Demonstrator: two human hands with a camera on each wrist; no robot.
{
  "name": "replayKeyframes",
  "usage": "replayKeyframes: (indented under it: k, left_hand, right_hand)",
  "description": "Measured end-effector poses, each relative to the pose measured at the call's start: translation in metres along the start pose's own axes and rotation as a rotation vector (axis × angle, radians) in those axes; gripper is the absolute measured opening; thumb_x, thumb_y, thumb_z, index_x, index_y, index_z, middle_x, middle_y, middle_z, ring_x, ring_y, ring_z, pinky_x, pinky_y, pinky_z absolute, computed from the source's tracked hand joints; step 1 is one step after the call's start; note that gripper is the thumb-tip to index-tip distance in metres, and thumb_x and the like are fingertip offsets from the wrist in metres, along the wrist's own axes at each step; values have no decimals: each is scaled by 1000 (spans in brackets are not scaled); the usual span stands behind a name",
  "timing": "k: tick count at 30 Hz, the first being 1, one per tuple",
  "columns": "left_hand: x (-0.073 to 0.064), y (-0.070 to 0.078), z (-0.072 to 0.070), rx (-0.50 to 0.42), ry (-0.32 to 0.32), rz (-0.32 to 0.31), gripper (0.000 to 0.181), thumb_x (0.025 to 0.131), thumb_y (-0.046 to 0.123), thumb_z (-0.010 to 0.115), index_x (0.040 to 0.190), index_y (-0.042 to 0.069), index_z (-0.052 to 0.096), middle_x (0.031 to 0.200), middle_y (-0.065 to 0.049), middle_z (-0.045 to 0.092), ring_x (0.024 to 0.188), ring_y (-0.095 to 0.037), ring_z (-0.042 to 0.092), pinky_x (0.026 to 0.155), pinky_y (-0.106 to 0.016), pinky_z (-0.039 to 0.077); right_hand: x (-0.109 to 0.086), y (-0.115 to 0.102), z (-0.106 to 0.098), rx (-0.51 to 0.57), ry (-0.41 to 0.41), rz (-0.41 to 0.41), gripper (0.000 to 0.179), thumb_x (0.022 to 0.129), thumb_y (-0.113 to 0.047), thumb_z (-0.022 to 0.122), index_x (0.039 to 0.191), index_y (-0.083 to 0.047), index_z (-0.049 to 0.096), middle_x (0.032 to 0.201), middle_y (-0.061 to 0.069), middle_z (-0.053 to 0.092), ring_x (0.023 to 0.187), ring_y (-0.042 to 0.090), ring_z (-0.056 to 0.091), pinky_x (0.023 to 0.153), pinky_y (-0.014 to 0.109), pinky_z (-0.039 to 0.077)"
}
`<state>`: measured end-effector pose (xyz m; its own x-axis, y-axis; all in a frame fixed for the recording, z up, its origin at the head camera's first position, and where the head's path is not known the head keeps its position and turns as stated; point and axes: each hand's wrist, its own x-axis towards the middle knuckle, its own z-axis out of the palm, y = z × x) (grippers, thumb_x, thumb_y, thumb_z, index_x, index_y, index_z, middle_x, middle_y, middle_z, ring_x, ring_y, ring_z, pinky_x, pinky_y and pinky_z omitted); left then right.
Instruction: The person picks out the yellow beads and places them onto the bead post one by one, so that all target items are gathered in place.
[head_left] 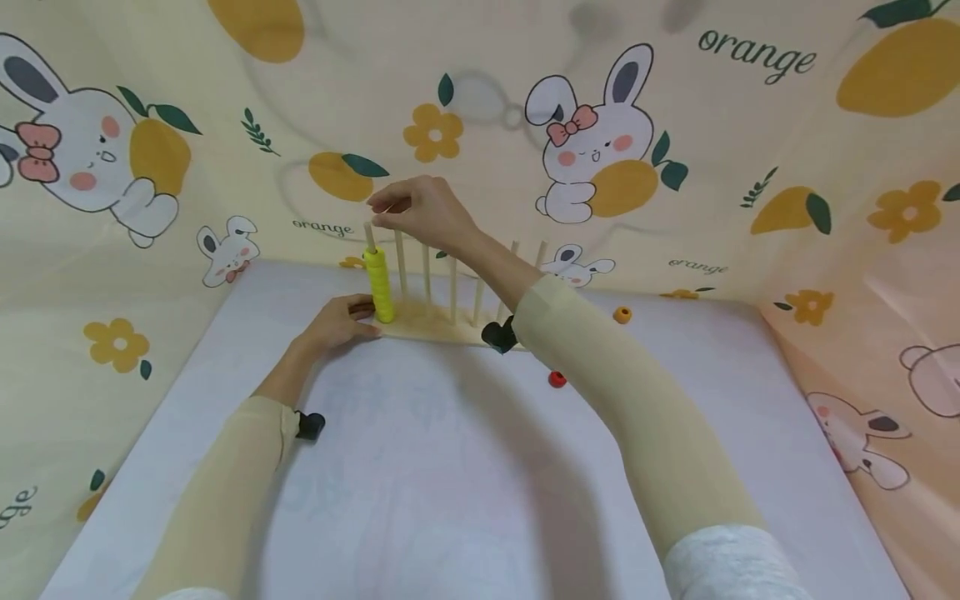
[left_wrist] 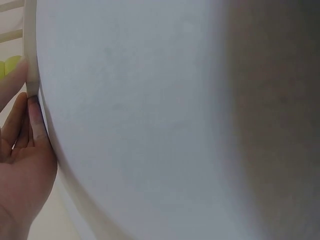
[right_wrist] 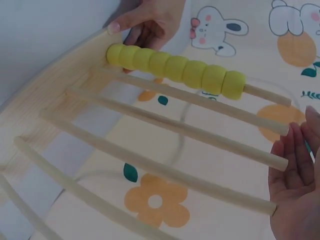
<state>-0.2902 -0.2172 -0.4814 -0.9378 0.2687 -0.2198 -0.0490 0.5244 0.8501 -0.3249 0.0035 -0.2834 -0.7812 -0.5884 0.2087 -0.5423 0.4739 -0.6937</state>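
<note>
A wooden rack (head_left: 431, 327) with several upright rods stands at the far side of the white table (head_left: 450, 467). Its leftmost rod carries a stack of yellow beads (head_left: 380, 283), which also shows in the right wrist view (right_wrist: 175, 67). My left hand (head_left: 337, 323) holds the rack's left end, thumb in front and fingers on top. My right hand (head_left: 416, 208) hovers just above the tip of the leftmost rod. In the right wrist view its fingers (right_wrist: 297, 175) are straight and hold nothing. The left wrist view shows little beyond my left hand (left_wrist: 22, 170) against the rack's edge.
A red bead (head_left: 557, 379) lies loose on the table right of my right forearm. An orange bead (head_left: 622, 314) lies farther back right. A cartoon-printed cloth (head_left: 675, 167) walls in the back and both sides. The other rods (right_wrist: 165, 125) are bare.
</note>
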Motion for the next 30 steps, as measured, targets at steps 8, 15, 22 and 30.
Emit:
replayKeyframes:
  k: [8,15,22,30]
  left_hand:
    - [0,4,2,6,9,-3,77,87,8,77,150,-5,35,152,-23,41,138,-35,43,117,-43,34]
    - [-3,5,0,25,50,20,75,87,16,77,149,-1,39,149,-23,44,134,-38,47,114,-47,39]
    - [-14,8,-8,125,133,48,75,89,28,76,151,8,39,152,-23,40,133,-46,43,109,-55,41]
    - [-26,13,-13,362,166,137,80,89,36,75,152,4,37,156,-28,29,142,-48,26,114,-64,26]
  right_hand:
    - [-26,12,-22,17,44,-2,33,92,-28,73,121,-12,72,116,-1,71,96,4,65,82,20,54]
    - [-56,25,-44,-35,88,-37,35,93,-30,71,123,-13,71,120,2,70,106,12,62,95,23,50]
    - [-90,40,-65,-64,132,33,42,92,-37,71,128,-16,68,129,-3,66,118,17,58,105,34,45]
    - [-129,50,-90,-160,184,102,47,91,-45,69,133,-23,65,134,-8,62,125,14,53,109,35,42]
